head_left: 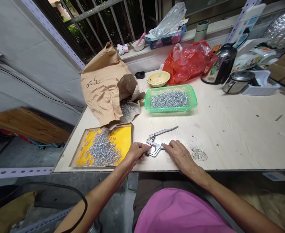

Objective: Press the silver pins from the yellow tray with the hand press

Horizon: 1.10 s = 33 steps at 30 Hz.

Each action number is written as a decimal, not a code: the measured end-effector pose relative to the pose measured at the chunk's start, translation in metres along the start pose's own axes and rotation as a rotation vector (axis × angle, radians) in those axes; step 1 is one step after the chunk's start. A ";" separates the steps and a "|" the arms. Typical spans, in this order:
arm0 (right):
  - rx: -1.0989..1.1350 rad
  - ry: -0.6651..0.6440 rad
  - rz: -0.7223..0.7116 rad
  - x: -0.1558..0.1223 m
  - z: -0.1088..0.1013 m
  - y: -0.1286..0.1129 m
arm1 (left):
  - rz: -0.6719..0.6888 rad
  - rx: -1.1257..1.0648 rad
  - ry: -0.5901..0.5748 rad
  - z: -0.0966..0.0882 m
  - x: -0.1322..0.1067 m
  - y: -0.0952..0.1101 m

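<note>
The pliers lie on the bench, lower centre of the frame, between the hands. The left hand has thumb and finger drawn together at their red tip; whether these grip anything cannot be told. The right hand curls around the lower handle. Pins heap on a yellow tray, lower left; a green basket sits above centre.
</note>
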State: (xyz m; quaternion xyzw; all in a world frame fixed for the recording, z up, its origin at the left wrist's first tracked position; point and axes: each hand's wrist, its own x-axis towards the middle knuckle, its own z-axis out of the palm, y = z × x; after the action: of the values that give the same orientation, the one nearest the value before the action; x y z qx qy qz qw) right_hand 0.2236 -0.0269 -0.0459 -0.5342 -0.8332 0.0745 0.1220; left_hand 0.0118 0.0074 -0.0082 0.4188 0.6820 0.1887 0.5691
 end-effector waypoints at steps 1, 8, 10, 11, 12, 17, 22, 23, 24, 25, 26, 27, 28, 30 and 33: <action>-0.003 0.001 0.002 0.000 0.000 0.000 | 0.001 0.006 -0.004 -0.001 0.000 0.000; -0.003 0.015 -0.029 0.000 -0.001 0.002 | -0.057 0.123 -0.045 -0.002 0.002 0.000; 0.004 0.009 -0.046 0.001 -0.003 0.002 | -0.062 0.159 -0.056 -0.003 0.003 0.001; 0.012 0.002 -0.054 0.001 -0.005 0.002 | -0.064 0.169 -0.061 -0.003 0.004 0.001; 0.020 -0.006 -0.061 0.001 -0.007 0.002 | -0.063 0.173 -0.067 -0.004 0.004 0.002; 0.043 -0.054 -0.078 0.002 -0.020 0.000 | -0.062 0.209 -0.141 -0.007 0.005 0.002; 0.067 -0.067 -0.091 0.002 -0.023 0.000 | -0.094 0.243 -0.177 -0.008 0.003 0.001; 0.072 -0.070 -0.097 0.002 -0.023 0.001 | -0.092 0.236 -0.173 -0.008 0.003 0.000; 0.081 -0.078 -0.106 0.002 -0.022 0.002 | -0.088 0.228 -0.171 -0.007 0.003 -0.001; 0.096 -0.088 -0.120 0.002 -0.022 0.004 | -0.082 0.221 -0.170 -0.007 0.002 -0.002; 0.113 -0.096 -0.134 0.003 -0.022 0.006 | -0.079 0.216 -0.168 -0.007 0.001 -0.004; 0.130 -0.097 -0.148 0.005 -0.022 0.008 | -0.081 0.214 -0.166 -0.007 0.000 -0.005; 0.141 -0.090 -0.163 0.007 -0.024 0.011 | -0.088 0.213 -0.164 -0.006 0.000 -0.006; 0.132 -0.068 -0.187 0.014 -0.027 0.018 | -0.104 0.210 -0.155 -0.006 -0.003 -0.008; 0.067 -0.117 -0.207 0.028 -0.031 0.030 | -0.122 0.212 -0.145 -0.004 -0.007 -0.008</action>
State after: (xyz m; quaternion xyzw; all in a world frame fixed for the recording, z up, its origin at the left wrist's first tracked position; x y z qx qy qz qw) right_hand 0.2469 0.0111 -0.0206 -0.4358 -0.8866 0.1204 0.0980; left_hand 0.0048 -0.0017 -0.0089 0.4469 0.6792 0.0500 0.5800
